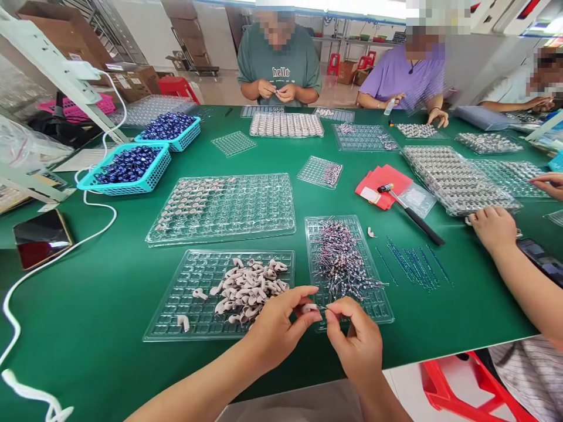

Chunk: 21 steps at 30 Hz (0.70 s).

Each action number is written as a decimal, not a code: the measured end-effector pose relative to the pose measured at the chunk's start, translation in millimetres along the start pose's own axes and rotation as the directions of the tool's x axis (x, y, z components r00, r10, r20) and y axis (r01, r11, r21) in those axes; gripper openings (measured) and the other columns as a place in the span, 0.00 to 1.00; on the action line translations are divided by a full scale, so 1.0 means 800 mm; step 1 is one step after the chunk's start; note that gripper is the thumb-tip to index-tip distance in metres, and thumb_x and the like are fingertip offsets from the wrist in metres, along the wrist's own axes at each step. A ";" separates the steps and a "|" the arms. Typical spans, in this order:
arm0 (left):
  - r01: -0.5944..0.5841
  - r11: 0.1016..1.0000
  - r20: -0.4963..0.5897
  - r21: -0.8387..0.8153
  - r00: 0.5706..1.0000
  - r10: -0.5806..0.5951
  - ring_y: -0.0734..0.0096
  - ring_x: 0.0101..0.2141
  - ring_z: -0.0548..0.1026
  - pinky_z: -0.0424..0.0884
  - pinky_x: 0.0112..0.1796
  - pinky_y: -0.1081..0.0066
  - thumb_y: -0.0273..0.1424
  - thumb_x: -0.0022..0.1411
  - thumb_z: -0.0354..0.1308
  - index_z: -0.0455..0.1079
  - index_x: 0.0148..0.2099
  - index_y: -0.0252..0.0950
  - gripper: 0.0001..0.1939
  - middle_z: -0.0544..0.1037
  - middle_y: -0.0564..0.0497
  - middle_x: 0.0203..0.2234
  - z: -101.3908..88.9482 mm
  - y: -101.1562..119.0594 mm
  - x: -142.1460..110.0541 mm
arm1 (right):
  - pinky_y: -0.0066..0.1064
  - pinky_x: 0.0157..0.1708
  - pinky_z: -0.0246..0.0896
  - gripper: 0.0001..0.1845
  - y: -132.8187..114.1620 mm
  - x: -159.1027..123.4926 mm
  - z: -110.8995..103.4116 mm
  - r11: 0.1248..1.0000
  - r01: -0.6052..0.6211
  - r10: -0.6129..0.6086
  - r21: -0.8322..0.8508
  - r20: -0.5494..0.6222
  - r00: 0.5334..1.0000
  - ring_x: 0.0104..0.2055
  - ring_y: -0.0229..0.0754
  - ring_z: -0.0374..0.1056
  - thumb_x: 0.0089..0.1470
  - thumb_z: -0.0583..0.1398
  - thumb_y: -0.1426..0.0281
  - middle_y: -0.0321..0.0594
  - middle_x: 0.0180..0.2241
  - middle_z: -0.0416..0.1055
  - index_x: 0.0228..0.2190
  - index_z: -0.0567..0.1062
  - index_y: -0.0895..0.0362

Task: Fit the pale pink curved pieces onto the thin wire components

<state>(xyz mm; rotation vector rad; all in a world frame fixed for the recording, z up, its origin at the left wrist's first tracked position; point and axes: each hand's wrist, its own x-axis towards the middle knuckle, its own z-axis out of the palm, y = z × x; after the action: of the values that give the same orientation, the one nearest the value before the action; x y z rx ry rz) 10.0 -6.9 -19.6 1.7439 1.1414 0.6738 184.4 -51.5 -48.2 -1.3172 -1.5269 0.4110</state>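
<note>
Between the thumb and fingers of my left hand point(285, 319) is a pale earbud shell point(309, 308). My right hand point(355, 331) pinches a thin wire point(323, 308) that meets the shell's end. Below and left of them, a clear compartment tray point(176, 293) bears a heap of similar earbud shells point(250, 290), with two lying apart. Just beyond my right hand, a narrower clear tray point(380, 302) carries a tangled pile of small wired parts point(336, 252). A larger clear tray point(250, 205) farther back has shells set in its left-hand pockets.
Blue baskets point(153, 170) of dark glossy pieces stand at left, near a phone point(43, 237) and white cable point(83, 237). At right lie a black-handled tool point(417, 220), red packets point(382, 184) and thin blue strips point(413, 266). A co-worker's arm point(519, 264) reaches in; others sit opposite.
</note>
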 end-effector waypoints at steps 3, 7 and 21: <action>0.046 0.999 0.000 0.014 0.999 -0.046 0.68 0.33 0.79 0.73 0.38 0.71 0.30 0.63 0.62 0.72 0.45 0.37 0.08 0.81 0.52 0.32 -0.001 0.005 0.001 | 0.24 0.28 0.66 0.07 -0.003 0.004 0.000 1.000 0.030 -0.030 -0.007 0.015 0.999 0.27 0.34 0.69 0.57 0.60 0.78 0.32 0.27 0.72 0.34 0.73 0.54; -0.020 0.996 0.007 0.083 1.000 0.020 0.71 0.30 0.76 0.71 0.33 0.74 0.29 0.64 0.61 0.72 0.37 0.37 0.02 0.78 0.54 0.28 -0.001 0.005 0.002 | 0.23 0.28 0.66 0.08 -0.007 0.007 0.001 0.998 0.061 -0.061 -0.002 0.025 0.998 0.27 0.33 0.69 0.57 0.59 0.79 0.33 0.27 0.72 0.35 0.74 0.54; -0.246 0.940 -0.042 0.237 0.964 0.263 0.70 0.29 0.77 0.69 0.31 0.74 0.26 0.65 0.61 0.73 0.40 0.36 0.01 0.79 0.52 0.28 -0.001 -0.003 0.003 | 0.23 0.30 0.67 0.08 -0.003 0.005 0.001 0.999 0.003 -0.009 0.049 0.111 0.994 0.30 0.33 0.71 0.58 0.59 0.78 0.34 0.30 0.75 0.37 0.76 0.54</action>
<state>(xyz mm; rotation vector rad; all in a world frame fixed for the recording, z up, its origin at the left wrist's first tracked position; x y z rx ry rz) 9.6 -4.5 -21.5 2.1051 1.0865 0.7922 182.7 -48.9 -44.8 -1.2691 -1.6020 0.5221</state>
